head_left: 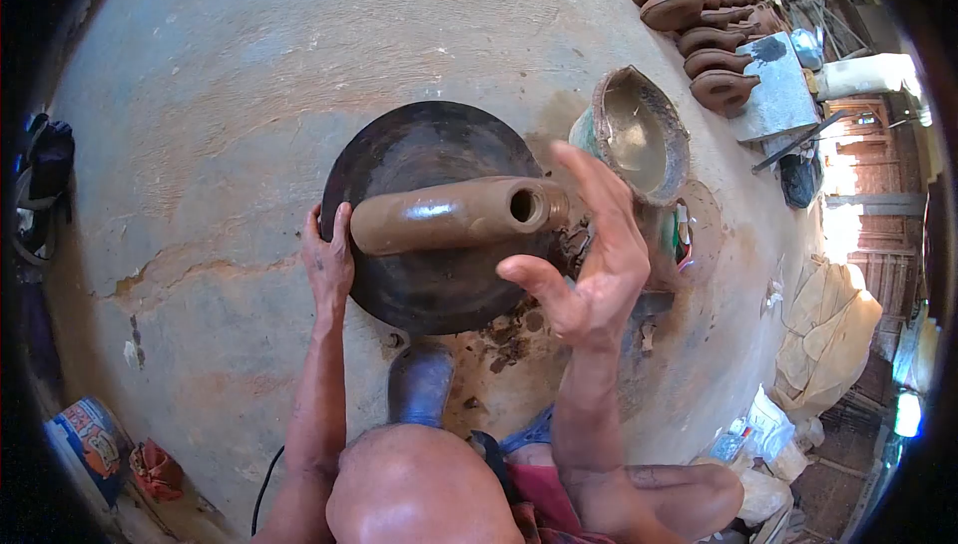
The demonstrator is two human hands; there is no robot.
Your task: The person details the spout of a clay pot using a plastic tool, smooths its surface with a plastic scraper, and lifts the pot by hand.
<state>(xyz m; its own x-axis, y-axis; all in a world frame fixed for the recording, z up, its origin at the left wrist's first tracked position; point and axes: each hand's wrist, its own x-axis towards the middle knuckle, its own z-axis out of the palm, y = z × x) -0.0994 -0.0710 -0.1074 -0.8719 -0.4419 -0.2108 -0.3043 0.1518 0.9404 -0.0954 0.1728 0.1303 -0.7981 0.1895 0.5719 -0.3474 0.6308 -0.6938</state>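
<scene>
A round dark pottery wheel [429, 294] sits low in front of me. Across it extends a long, wet brown clay cylinder [429, 217], its dark round mouth toward the right; whether it stands or lies I cannot tell. My left hand [330, 250] straddles the wheel's left rim, thumb on the upper side close to the cylinder's left end and fingers along the outside. Just right of the mouth, my right hand [604, 255] is raised, thumb and fingers spread wide, holding nothing. Behind it is a ringed clay piece [557, 203], partly hidden.
A bucket [679, 145] of cloudy water stands right of the wheel. Rows of brown clay pieces [674, 10] sit at upper right beside a pale block [783, 85]. Clay scraps [514, 339] lie near my foot. A printed container [90, 439] is at lower left.
</scene>
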